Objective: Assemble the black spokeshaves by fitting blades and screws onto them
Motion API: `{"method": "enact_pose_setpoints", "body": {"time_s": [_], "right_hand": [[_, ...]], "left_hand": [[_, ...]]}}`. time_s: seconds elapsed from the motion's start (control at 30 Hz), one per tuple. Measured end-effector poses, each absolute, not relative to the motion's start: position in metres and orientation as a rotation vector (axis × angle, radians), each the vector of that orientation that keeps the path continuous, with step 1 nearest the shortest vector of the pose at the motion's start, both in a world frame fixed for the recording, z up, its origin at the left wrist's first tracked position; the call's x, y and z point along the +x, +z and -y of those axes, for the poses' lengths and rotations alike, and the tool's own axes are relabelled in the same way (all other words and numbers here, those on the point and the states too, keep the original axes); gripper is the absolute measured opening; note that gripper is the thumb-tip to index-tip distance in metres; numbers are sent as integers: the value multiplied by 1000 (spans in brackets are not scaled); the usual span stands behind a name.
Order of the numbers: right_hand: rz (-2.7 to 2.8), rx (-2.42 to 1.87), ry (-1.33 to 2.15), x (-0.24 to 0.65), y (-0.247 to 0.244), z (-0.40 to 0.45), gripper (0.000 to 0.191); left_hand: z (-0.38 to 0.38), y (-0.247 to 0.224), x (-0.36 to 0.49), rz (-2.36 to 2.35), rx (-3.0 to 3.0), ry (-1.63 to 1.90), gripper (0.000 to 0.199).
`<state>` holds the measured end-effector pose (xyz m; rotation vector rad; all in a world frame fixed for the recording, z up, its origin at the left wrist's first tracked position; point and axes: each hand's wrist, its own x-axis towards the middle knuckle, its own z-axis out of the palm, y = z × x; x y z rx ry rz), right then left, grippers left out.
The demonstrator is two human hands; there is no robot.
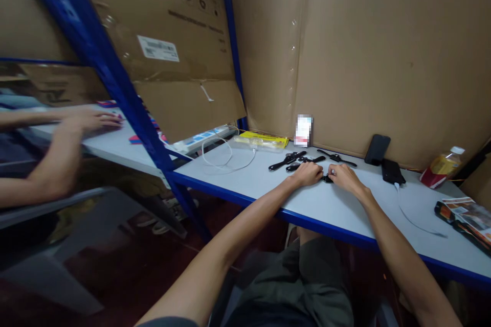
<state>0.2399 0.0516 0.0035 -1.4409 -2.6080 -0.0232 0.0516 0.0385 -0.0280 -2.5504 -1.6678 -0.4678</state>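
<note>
A small dark part, seemingly the middle of a black spokeshave (327, 179), shows low on the desk between my two hands. My left hand (309, 173) is closed at its left side, palm down with the fingers curled. From the right, my right hand (343, 176) pinches at the same tool; most of it is hidden by the hands. Beyond them lie more black two-handled tools that look like spokeshaves: one spokeshave (282, 164) at the left, another spokeshave (316, 159) just behind my left hand, and a third spokeshave (347, 162) behind my right hand.
A lit phone (303, 130) leans on the cardboard wall (356, 61). At right are a dark phone (377, 149), a cabled black device (392, 171), a bottle (443, 167) and a packet (466, 214). A blue post (115, 56) separates a co-worker's hand (92, 118) at left.
</note>
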Motion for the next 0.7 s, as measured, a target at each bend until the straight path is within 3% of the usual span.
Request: {"method": "enact_pose_setpoints", "body": {"time_s": [0.4, 0.7], "right_hand": [[2556, -1519, 14, 243, -2, -61, 36], [2586, -1531, 47, 245, -1, -65, 26]], "left_hand": [[-40, -29, 52, 1696, -2556, -493, 34], [-39, -27, 52, 1690, -2560, -493, 33]]}}
